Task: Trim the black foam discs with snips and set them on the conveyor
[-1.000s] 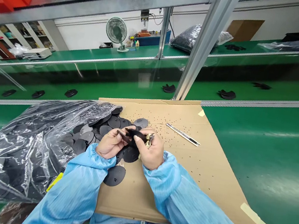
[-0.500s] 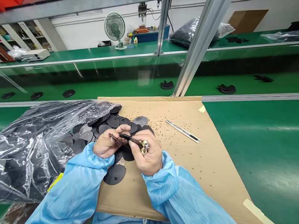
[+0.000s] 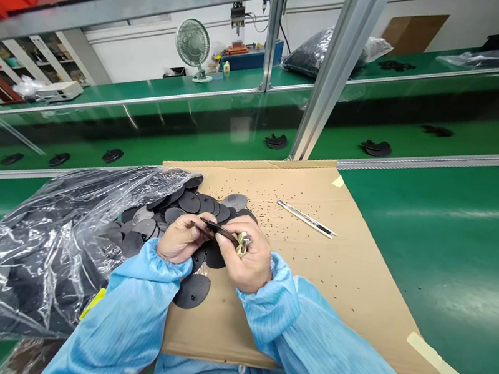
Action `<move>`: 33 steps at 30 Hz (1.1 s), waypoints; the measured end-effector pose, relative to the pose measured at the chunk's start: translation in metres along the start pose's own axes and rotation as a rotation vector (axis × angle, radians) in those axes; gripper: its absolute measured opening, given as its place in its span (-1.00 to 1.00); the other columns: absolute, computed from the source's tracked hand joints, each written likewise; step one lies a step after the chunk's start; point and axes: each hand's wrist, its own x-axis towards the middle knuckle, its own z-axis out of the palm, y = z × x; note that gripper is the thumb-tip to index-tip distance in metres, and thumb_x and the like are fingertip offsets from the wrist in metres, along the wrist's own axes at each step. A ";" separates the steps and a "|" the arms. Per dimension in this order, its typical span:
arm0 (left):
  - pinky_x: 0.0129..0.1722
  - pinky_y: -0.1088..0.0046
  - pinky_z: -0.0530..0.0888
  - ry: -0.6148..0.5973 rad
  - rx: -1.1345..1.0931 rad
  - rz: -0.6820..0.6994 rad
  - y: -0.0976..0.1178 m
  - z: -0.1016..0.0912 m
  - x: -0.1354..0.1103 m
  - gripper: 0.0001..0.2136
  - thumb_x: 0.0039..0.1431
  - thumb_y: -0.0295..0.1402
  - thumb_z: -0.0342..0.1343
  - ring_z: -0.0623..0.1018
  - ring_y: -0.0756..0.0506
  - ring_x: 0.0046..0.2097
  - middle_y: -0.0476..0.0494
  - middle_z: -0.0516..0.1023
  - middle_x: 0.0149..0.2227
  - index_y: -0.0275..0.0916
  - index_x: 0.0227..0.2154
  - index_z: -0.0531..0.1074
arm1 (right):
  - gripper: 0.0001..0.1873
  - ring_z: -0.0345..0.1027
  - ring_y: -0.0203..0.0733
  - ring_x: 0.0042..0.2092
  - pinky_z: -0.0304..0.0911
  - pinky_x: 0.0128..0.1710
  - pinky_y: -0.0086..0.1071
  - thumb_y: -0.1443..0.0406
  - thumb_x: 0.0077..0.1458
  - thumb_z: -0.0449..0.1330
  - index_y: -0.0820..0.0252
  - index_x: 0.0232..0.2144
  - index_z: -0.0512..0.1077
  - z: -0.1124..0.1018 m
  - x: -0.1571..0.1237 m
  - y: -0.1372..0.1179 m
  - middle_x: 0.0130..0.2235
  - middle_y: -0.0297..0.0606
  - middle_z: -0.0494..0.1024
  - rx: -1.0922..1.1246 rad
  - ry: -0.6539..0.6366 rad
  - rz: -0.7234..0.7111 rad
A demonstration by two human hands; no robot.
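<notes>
A: Hand state?
B: Both closed. A thin black piece [image 3: 218,230] is pinched between the left hand [image 3: 182,237] and the right hand [image 3: 245,261], held nearly edge-on just above the pile. A small brass-coloured part [image 3: 243,244] is gripped at the right hand's fingertips; its type cannot be told.
A: Location?
B: Over a cardboard sheet [image 3: 313,292] laid on a green table [image 3: 434,242]. Black discs [image 3: 189,202] are heaped under the hands, running out of a clear plastic bag [image 3: 40,255] on the left. One disc [image 3: 191,291] lies apart on the cardboard, just beside the left cuff.
A: Rest of the sheet?
B: A utility knife [image 3: 306,219] is lying right of the heap, with black specks [image 3: 268,215] scattered around it. Both arms are covered by blue sleeves [image 3: 284,325]. Black pieces [image 3: 276,142] are spaced along a green belt beyond.
</notes>
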 end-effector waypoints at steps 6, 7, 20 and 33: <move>-0.24 0.48 0.48 0.146 0.051 0.023 -0.007 0.004 0.006 -0.60 -0.25 -0.31 0.45 0.54 -0.02 -0.29 -0.06 0.56 -0.34 -0.19 -0.27 0.51 | -0.97 0.35 -0.19 -0.31 0.29 -0.28 -0.29 0.33 0.06 0.19 0.14 -0.37 0.39 0.001 0.001 0.009 -0.35 -0.26 0.44 -0.031 0.011 0.136; -0.22 0.44 0.49 0.156 0.059 0.016 -0.008 0.006 0.007 -0.58 -0.22 -0.29 0.44 0.55 -0.04 -0.27 -0.07 0.56 -0.34 -0.20 -0.23 0.51 | -0.96 0.35 -0.19 -0.31 0.28 -0.28 -0.30 0.32 0.05 0.19 0.14 -0.38 0.38 0.001 0.001 0.011 -0.35 -0.27 0.44 -0.046 0.014 0.176; -0.12 0.25 0.50 0.216 -0.005 -0.002 -0.019 0.012 0.011 -0.66 -0.20 -0.29 0.42 0.58 -0.15 -0.22 -0.17 0.59 -0.35 -0.33 -0.35 0.52 | -0.81 0.33 -0.19 -0.37 0.28 -0.32 -0.33 0.21 -0.08 0.25 0.16 -0.39 0.39 0.003 0.002 0.034 -0.41 -0.31 0.47 -0.100 0.029 0.476; -0.34 0.52 0.45 0.349 -0.051 0.028 -0.031 0.012 0.016 -0.59 -0.30 -0.31 0.46 0.52 0.02 -0.37 -0.05 0.55 -0.39 -0.31 -0.37 0.43 | -0.67 0.36 -0.15 -0.39 0.30 -0.33 -0.28 0.14 -0.21 0.33 0.19 -0.40 0.41 0.004 0.006 0.042 -0.42 -0.27 0.51 -0.121 0.070 0.607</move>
